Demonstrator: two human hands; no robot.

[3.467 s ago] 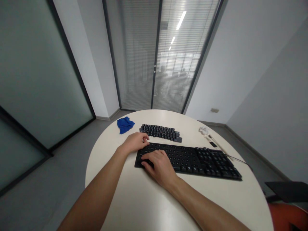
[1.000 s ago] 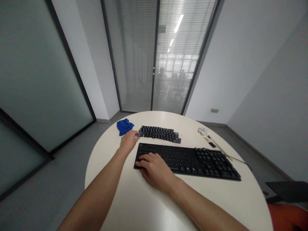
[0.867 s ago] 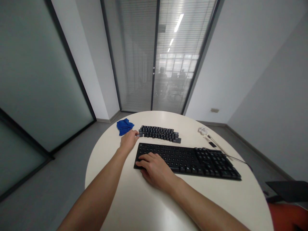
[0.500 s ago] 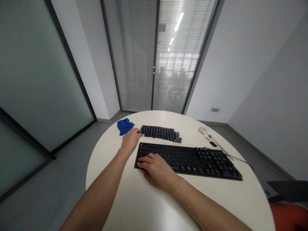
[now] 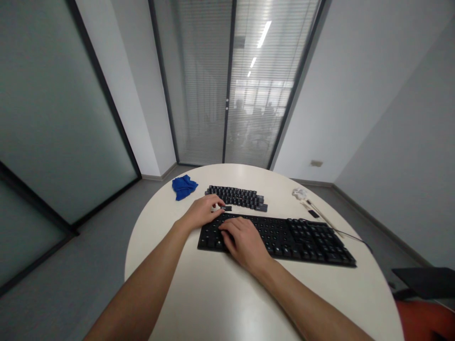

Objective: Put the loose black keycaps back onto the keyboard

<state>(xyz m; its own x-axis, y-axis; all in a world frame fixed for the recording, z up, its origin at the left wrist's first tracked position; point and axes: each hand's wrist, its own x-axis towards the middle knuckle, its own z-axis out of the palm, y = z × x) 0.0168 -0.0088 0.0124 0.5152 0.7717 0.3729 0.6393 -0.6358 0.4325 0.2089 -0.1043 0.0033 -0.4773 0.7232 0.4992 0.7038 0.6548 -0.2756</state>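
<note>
Keyboard (image 5: pixel 291 239): on the round table (image 5: pixel 213 293), loose keycaps (image 5: pixel 237 196) at its eleven o'clock
Left hand (image 5: pixel 202 210): thumb and finger pinching a dark keycap (image 5: pixel 226 208)
Right hand (image 5: pixel 247 244): fingers curled over the keyboard (holding anything? I can't tell)

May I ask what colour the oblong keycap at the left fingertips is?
The oblong keycap is black, in the head view.

Keyboard (image 5: pixel 280 234) on the worktop (image 5: pixel 220 303), keycaps (image 5: pixel 236 196) behind it, cloth (image 5: pixel 184 187) near the far-left edge, stick (image 5: pixel 324 216) near the right edge.
</note>
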